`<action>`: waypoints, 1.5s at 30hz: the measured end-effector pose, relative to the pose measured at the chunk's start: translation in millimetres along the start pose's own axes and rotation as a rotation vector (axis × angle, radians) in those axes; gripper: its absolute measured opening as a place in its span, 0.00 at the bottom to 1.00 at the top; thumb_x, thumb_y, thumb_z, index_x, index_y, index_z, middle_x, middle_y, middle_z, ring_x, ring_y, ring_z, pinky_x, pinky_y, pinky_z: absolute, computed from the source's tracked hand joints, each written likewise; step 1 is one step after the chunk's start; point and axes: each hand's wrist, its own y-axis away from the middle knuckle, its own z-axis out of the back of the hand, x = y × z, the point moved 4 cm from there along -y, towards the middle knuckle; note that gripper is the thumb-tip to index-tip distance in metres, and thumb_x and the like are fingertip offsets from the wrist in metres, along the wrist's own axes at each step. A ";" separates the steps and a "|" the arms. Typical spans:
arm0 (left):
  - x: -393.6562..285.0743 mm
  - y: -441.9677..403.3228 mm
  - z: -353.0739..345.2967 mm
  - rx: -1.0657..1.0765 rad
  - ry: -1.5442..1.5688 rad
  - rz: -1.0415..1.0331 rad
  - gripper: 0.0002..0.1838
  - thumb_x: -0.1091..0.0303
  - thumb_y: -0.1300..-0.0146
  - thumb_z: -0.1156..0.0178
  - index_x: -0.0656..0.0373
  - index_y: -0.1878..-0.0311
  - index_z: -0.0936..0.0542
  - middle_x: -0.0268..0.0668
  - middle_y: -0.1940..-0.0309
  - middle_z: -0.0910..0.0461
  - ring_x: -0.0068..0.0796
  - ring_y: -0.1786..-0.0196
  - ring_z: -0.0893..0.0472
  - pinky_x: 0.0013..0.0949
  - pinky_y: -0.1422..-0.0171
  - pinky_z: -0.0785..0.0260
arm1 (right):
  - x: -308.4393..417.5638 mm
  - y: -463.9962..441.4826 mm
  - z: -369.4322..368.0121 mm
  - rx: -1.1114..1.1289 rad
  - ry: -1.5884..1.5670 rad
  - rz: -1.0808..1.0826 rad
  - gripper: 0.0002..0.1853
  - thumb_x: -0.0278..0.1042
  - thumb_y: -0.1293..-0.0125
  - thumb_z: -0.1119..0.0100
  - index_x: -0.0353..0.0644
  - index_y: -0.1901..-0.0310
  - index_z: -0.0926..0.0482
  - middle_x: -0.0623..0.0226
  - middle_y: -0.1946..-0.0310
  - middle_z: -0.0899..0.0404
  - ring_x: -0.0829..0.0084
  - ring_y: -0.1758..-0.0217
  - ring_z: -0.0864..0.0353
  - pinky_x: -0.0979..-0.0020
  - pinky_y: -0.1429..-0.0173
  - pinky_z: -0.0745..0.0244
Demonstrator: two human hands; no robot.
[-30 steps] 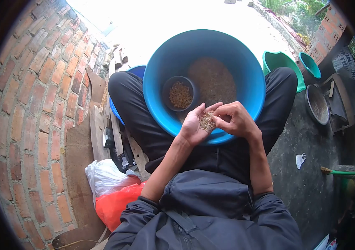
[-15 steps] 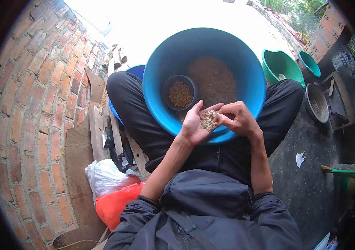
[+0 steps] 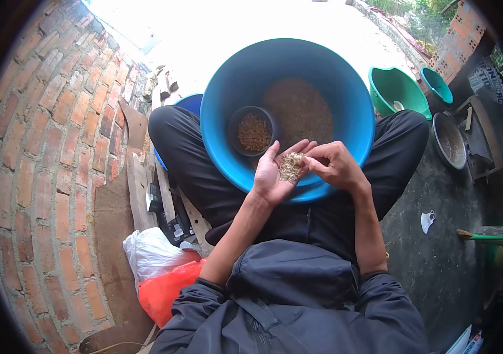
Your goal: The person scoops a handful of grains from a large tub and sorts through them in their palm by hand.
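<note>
My left hand is palm up over the near rim of a large blue basin, cupping a small heap of pale, husk-like bits. Thumb and fingers of my right hand are pinched together at the heap's right edge; what they hold is too small to name. Inside the basin, a dark bowl with yellow-brown pieces stands at the left. Brownish loose material covers part of the basin's bottom. The basin rests between my bent legs.
Left are a brick wall, wooden boards, a white bag and a red bag. Right are a green basin, a grey metal basin, a white mask and a green-handled tool.
My right fingers have shifted slightly over the heap, and more of the heap shows in my left palm than a second ago. The view has shifted slightly.
</note>
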 end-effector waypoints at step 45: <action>1.2 2.5 -1.3 -0.231 -0.189 -0.136 0.24 0.58 0.23 0.67 0.66 0.40 0.29 0.44 0.45 0.22 0.37 0.41 0.22 0.46 0.30 0.33 | 43.0 -58.1 -10.4 -0.086 -0.158 0.137 0.08 0.31 0.36 0.41 0.33 0.65 0.22 0.76 0.83 0.33 0.86 0.77 0.37 0.76 0.74 0.42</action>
